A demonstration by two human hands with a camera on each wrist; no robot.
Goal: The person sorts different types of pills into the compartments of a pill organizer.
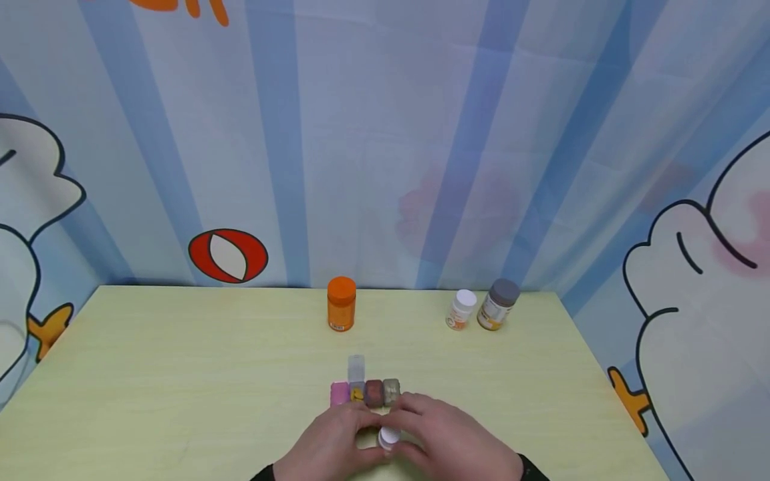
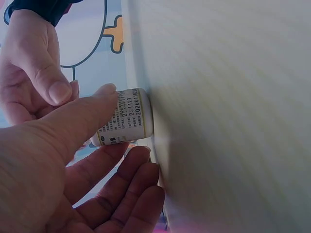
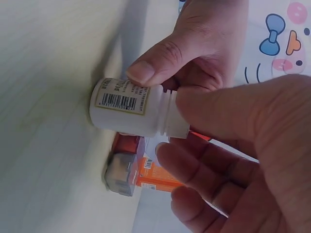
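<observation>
A small white pill bottle [image 3: 127, 109] with a printed label stands on the table between both hands. My left hand [image 1: 333, 437] holds its body between thumb and fingers, the thumb lying along the label. The right hand [image 1: 454, 434] pinches the white ribbed cap [image 3: 180, 116] between thumb and index finger, its other fingers loosely bent. The cap sits on the bottle's neck. Just beyond the hands is a row of small pill-box compartments: a pink one [image 1: 339, 393], one with its clear lid [image 1: 356, 367] raised and something yellow inside, a dark red one [image 1: 374, 394] and a greyish one [image 1: 391, 389].
An orange bottle [image 1: 341, 304] stands at the table's back middle. At the back right are a white-capped bottle [image 1: 461, 310] and a larger grey-capped bottle [image 1: 498, 304]. A striped cartoon curtain [image 1: 361, 147] hangs behind the pale table [image 1: 180, 374].
</observation>
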